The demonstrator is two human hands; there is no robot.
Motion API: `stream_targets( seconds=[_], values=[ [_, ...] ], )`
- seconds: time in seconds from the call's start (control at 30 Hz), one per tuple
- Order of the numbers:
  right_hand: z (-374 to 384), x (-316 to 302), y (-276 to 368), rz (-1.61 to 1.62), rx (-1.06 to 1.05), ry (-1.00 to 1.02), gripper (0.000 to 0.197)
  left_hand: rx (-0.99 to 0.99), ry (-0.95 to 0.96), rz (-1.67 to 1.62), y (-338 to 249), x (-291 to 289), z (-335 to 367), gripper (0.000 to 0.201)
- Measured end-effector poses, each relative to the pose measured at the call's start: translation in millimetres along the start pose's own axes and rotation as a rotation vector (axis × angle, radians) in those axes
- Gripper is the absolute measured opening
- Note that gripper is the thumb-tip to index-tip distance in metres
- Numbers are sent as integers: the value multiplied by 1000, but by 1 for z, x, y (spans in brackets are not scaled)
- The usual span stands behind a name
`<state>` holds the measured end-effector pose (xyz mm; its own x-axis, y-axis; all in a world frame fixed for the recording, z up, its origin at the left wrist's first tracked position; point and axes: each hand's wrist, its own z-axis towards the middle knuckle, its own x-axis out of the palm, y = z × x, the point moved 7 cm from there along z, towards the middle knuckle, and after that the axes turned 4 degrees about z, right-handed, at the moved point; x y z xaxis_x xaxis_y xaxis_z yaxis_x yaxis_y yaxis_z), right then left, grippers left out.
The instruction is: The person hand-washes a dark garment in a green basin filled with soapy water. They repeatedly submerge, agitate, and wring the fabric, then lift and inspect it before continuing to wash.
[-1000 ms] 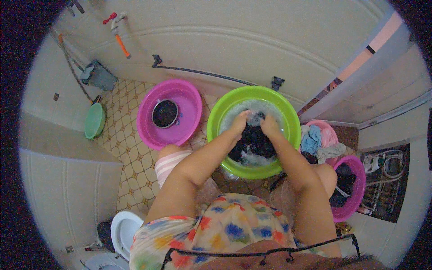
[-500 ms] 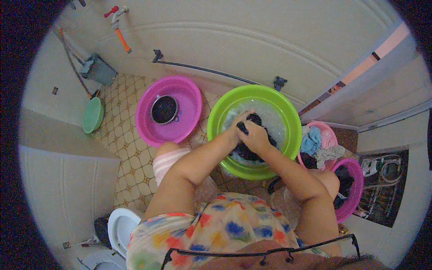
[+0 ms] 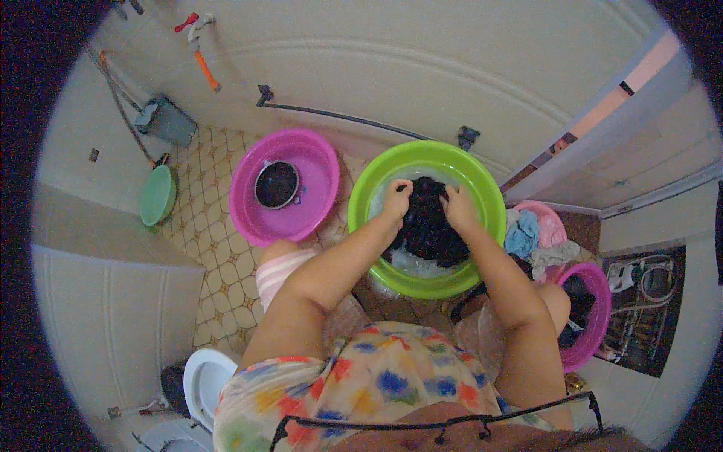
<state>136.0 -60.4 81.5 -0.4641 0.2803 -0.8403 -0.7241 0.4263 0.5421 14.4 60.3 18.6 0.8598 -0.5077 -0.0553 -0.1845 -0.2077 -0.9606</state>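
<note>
A wide lime-green basin (image 3: 491,215) stands in front of me, with sudsy water (image 3: 410,264) in it. Spread across the water is a wet black piece of clothing (image 3: 431,230); its exact kind does not show. My left hand (image 3: 397,200) pinches its far left edge with curled fingers. On the opposite side, my right hand (image 3: 458,207) grips the far right edge, thumb inward. Between the two hands the cloth lies opened out, its near part resting in the suds.
Left of the green basin sits a magenta basin (image 3: 320,203) holding a dark round bowl (image 3: 276,185). To the right are a pink tub with blue cloth (image 3: 521,235) and grey cloth, and another magenta basin (image 3: 602,309) with dark clothes. A wall rail (image 3: 339,115) runs behind.
My hands have moved apart, from close together over the bunched black clothing to its two sides. The cloth has spread out between them.
</note>
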Motion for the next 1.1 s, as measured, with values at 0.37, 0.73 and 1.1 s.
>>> stream_targets(
  seconds=[0.37, 0.73, 1.1],
  values=[
    [8, 17, -16, 229, 114, 69, 45, -162, 247, -98, 75, 27, 35, 51],
    [-36, -14, 85, 466, -289, -149, 28, -291, 475, -540, -30, 36, -28, 37],
    [-17, -17, 57, 231, 47, 13, 38, -312, 221, -441, -44, 38, -55, 35]
  ],
)
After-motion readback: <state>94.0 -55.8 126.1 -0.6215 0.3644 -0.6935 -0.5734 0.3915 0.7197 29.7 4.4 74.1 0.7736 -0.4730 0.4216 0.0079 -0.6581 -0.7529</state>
